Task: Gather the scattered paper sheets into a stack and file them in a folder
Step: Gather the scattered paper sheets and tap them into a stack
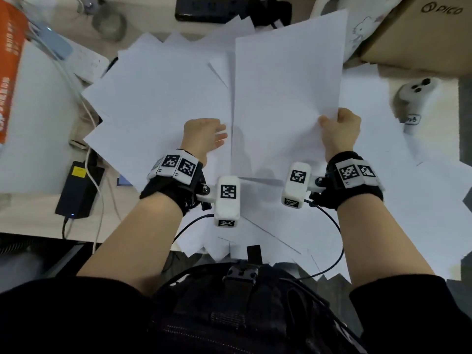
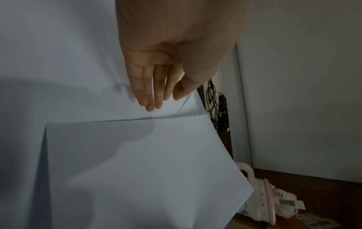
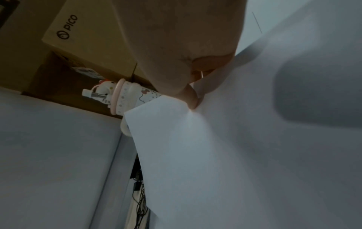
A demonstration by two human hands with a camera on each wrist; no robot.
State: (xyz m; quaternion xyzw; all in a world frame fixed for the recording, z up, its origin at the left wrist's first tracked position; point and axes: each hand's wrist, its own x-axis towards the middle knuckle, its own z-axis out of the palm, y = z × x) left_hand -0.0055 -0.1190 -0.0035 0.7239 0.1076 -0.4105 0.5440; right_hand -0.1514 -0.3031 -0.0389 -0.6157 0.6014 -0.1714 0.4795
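Many white paper sheets lie fanned and overlapping across the desk. My right hand pinches the right edge of one sheet and holds it raised above the pile. In the right wrist view the thumb and curled fingers of that hand clamp the sheet. My left hand lies on the pile beside the raised sheet's left edge with its fingers straight. In the left wrist view that hand points down at the sheets, and the raised sheet curves up in front of it.
A cardboard box and a cartoon cup stand at the back right, with a white device nearer. A black power strip is at the back. An orange package, white power strip and black adapter with cables crowd the left. A blue corner shows under the sheets.
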